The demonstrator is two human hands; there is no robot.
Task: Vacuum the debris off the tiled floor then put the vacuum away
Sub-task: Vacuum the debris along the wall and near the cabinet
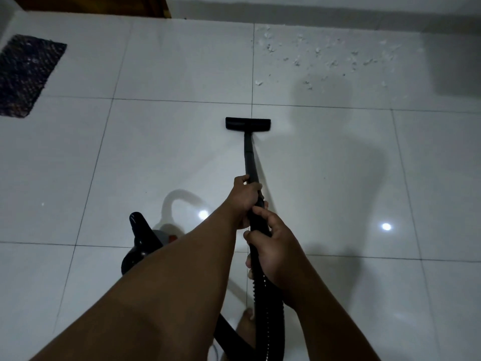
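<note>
Far ahead and off to the right, the debris (322, 57) lies scattered as pale scraps across the tile next to the wall, well apart from the floor nozzle (247, 124). That nozzle sits flat on the tiled floor (161, 157) one tile nearer to me, its wide edge running left to right, straddling a grout line. From it the black wand (250, 157) runs almost straight back toward me, so its long axis points far and only a touch left of the mess.

I have both hands on it. My left hand (244, 199) is the farther one, fingers curled tight around the wand. My right hand (278, 254) sits just behind it, fingers wrapped around the top of the ribbed hose (265, 303), thumb across the upper side. The left is therefore nearer the nozzle and should do the steering.

As I judge it, the coming push must go forward and swing right. The vacuum body (140, 243) rests near my left, behind my forearm, and a dark mat (26, 74) lies far left, out of the way.
</note>
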